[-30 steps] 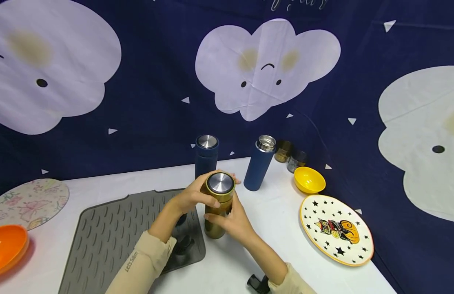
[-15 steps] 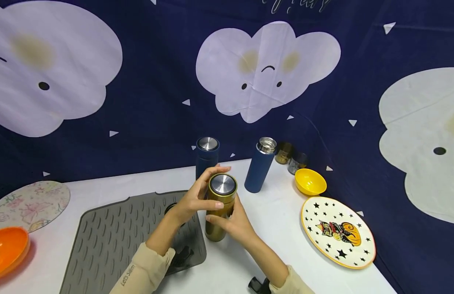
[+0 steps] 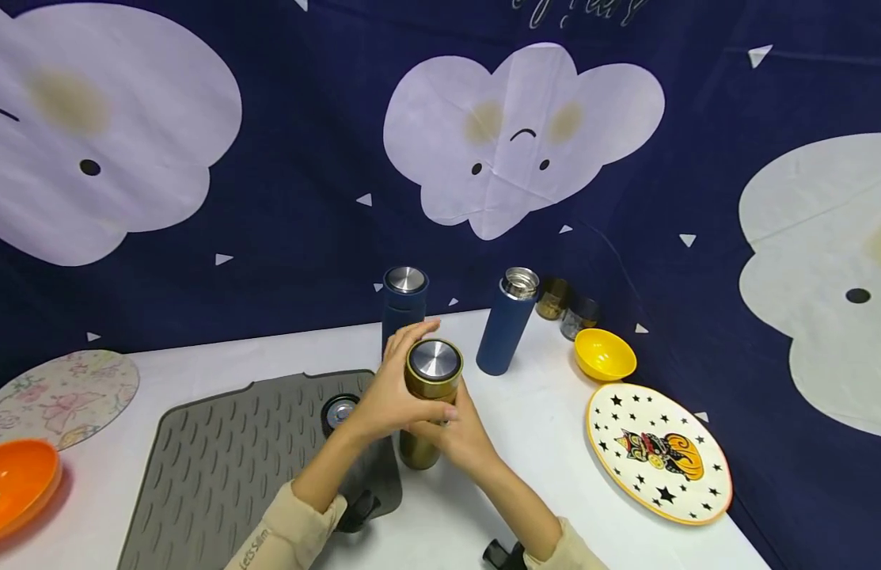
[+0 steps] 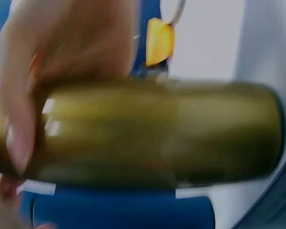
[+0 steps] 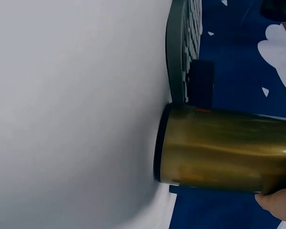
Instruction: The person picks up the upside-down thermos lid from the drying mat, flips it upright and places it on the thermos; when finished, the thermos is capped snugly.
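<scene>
A gold flask (image 3: 420,443) with a steel-topped cap (image 3: 434,360) stands upright on the white table (image 3: 525,443), by the right edge of a grey ribbed mat (image 3: 255,459). My left hand (image 3: 397,392) wraps round its upper part just below the cap. The right hand (image 3: 460,434) grips the body lower down from the near side. In the blurred left wrist view the gold flask (image 4: 157,133) fills the frame, with fingers (image 4: 16,138) curled over it. In the right wrist view the gold flask (image 5: 224,150) rests its base on the table, with a fingertip (image 5: 276,202) on it.
Behind stand a capped blue flask (image 3: 403,305) and an open blue flask (image 3: 507,321). A loose lid (image 3: 339,412) lies on the mat. To the right are two small jars (image 3: 567,305), a yellow bowl (image 3: 604,354) and a star plate (image 3: 657,451). An orange bowl (image 3: 16,483) and a floral plate (image 3: 58,388) sit left.
My left hand has shifted its grip round the flask's top, fingers coming forward over it. The forearm swung aside, uncovering the loose lid on the mat. The flask stays put.
</scene>
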Available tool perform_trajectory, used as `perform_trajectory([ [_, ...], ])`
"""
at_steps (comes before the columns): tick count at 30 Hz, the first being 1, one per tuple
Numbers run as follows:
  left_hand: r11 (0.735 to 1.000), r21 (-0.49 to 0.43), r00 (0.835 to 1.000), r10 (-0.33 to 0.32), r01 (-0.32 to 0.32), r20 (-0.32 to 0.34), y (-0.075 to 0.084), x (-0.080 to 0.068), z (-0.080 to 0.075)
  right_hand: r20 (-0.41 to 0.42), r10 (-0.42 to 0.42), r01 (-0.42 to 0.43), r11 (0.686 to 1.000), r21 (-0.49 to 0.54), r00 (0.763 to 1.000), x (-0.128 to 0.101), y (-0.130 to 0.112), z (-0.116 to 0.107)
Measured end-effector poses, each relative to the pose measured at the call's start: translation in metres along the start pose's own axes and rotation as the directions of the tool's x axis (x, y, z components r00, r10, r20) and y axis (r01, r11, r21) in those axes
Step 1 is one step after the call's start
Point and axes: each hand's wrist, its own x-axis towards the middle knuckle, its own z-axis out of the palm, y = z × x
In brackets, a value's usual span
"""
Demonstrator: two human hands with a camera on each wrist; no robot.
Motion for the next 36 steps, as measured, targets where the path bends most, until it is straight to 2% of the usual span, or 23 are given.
perform_trajectory([
  [1,0.995,0.096,0.998,0.003,0.004,-0.069,0.002,0.000,0.004,0.004,-0.015,0.015,1.000,0.004,1.000,0.000,0.000,-0.001],
  [2,0.988,0.153,0.993,0.008,0.010,-0.120,0.003,0.000,0.008,0.005,-0.023,0.023,1.000,0.009,1.000,0.000,0.000,-0.001],
  [3,0.986,0.165,0.989,0.011,0.014,-0.147,0.004,0.001,0.009,0.000,-0.024,0.024,1.000,0.001,1.000,-0.001,0.000,-0.001],
  [4,0.994,0.112,0.990,0.012,0.003,-0.139,0.005,0.001,0.009,0.000,-0.023,0.023,1.000,0.002,1.000,-0.002,0.000,-0.001],
  [6,0.996,-0.091,0.999,0.018,-0.021,-0.031,0.003,0.002,0.003,0.001,0.004,-0.004,1.000,-0.005,1.000,-0.003,-0.001,-0.001],
  [8,0.955,-0.295,0.995,0.014,0.015,0.096,0.001,0.001,-0.004,-0.008,0.034,-0.034,0.999,-0.014,0.999,-0.004,-0.002,0.000],
  [9,0.939,-0.342,0.990,0.005,0.043,0.139,0.000,0.000,-0.006,-0.010,0.046,-0.046,0.999,-0.012,0.999,-0.004,-0.002,0.000],
  [10,0.943,-0.327,0.988,-0.007,0.058,0.155,0.000,-0.001,-0.007,-0.008,0.047,-0.047,0.999,-0.002,0.999,-0.005,-0.002,0.000],
  [11,0.965,-0.258,0.990,-0.012,0.048,0.139,0.000,-0.002,-0.006,-0.010,0.040,-0.040,0.999,-0.002,0.999,-0.004,-0.002,0.000],
  [13,0.997,-0.067,0.998,-0.030,0.034,0.063,0.002,-0.002,-0.001,-0.015,0.027,-0.027,1.000,0.008,1.000,-0.004,-0.002,0.000],
  [14,0.999,0.020,0.999,-0.035,0.035,0.029,0.003,-0.001,0.001,-0.017,0.013,-0.013,1.000,0.013,1.000,-0.004,-0.003,0.000],
  [16,0.996,0.080,0.999,-0.041,0.040,0.009,0.002,0.002,0.003,-0.024,-0.005,0.005,1.000,0.008,1.000,-0.004,-0.003,0.001],
  [18,0.999,-0.027,0.997,-0.035,0.037,0.069,-0.001,0.006,0.002,-0.032,-0.018,0.017,1.000,-0.019,0.999,-0.005,-0.003,0.001],
  [21,0.973,-0.216,0.978,-0.032,0.077,0.205,-0.006,0.013,-0.004,-0.053,-0.040,0.037,0.997,-0.070,0.998,-0.006,-0.004,0.002],
  [23,0.961,-0.254,0.967,-0.041,0.107,0.252,-0.006,0.014,-0.007,-0.065,-0.059,0.053,0.995,-0.089,0.996,-0.005,-0.004,0.003],
  [24,0.963,-0.247,0.967,-0.045,0.109,0.252,-0.006,0.013,-0.008,-0.070,-0.068,0.061,0.994,-0.090,0.995,-0.004,-0.005,0.003],
  [27,0.974,-0.192,0.980,-0.087,0.122,0.178,-0.004,0.006,-0.013,-0.112,-0.081,0.071,0.993,-0.091,0.990,0.005,-0.005,0.002],
  [30,0.989,-0.065,0.991,-0.132,0.134,0.034,-0.001,-0.012,-0.027,-0.216,-0.090,0.062,0.989,-0.132,0.972,0.025,-0.005,-0.004],
  [33,0.977,0.083,0.978,-0.190,0.197,-0.086,-0.004,-0.036,-0.046,-0.350,-0.085,0.010,0.977,-0.211,0.933,0.056,0.000,-0.016],
  [36,0.933,0.191,0.947,-0.276,0.305,-0.166,-0.011,-0.059,-0.061,-0.445,-0.074,-0.038,0.971,-0.238,0.892,0.085,0.008,-0.028],
])
